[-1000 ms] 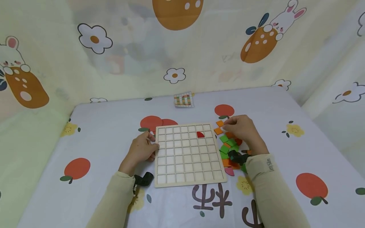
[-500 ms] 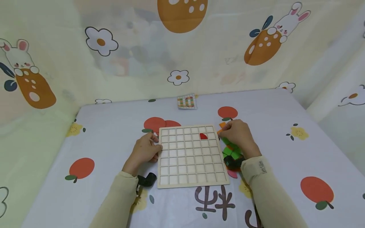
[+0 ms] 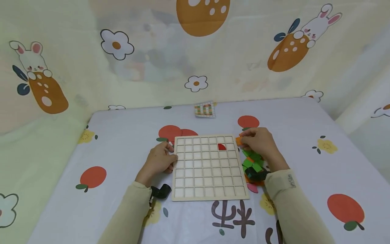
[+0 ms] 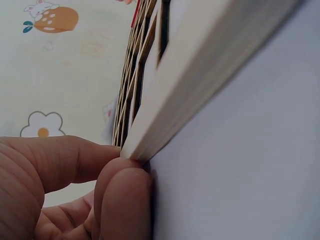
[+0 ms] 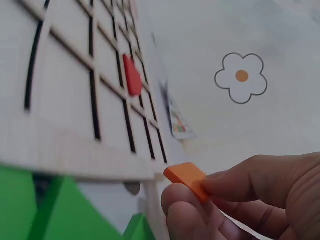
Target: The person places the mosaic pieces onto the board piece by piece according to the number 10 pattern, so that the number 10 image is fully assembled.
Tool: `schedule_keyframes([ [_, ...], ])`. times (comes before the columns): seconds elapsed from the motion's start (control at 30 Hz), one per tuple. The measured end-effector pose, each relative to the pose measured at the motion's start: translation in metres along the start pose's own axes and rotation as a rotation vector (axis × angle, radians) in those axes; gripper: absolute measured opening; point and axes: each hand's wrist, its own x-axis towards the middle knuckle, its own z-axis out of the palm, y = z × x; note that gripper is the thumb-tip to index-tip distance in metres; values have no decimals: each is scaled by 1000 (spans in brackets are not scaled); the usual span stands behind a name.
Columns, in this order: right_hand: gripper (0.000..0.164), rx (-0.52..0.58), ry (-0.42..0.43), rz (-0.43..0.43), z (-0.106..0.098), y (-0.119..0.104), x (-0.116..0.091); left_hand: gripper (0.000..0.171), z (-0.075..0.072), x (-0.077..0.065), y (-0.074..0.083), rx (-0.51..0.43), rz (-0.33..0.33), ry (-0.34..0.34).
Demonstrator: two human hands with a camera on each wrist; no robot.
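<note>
A square wooden grid board (image 3: 198, 173) lies mid-table, divided into many small compartments. One red quarter-round tile (image 3: 221, 147) sits in a compartment near its far right corner. My left hand (image 3: 158, 158) pinches the board's left edge between thumb and fingers, as the left wrist view shows close up. Past the board's right edge, my right hand (image 3: 259, 142) holds an orange tile (image 5: 189, 177) between thumb and fingertips. Under and beside that hand, several green tiles (image 3: 257, 167) lie in a loose pile, partly hidden by the wrist and its camera.
A pink curved piece (image 3: 252, 188) rests by the board's near right corner. Toward the table's far edge lies a small checkered card (image 3: 205, 109). Behind the table hangs a printed curtain (image 3: 158, 91). The tablecloth (image 3: 122, 149) carries printed fruit and flowers.
My right hand has come from the loose tiles toward the board's right edge and now holds an orange tile. The left hand stays at the board's left edge. The head view has shifted slightly.
</note>
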Motion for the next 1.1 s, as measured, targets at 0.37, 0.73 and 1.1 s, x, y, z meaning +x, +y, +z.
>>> schedule_keyframes([
  [0.37,34,131,-66,-22,4,-2,0,23,-2,0,1,3,6,-7],
  [0.73,30,149,-110,-55,20,-11,-1,21,0,0,1,-6,7,0],
  [1.1,29,158,-141,-52,28,-11,-1,21,1,-1,0,14,12,12],
])
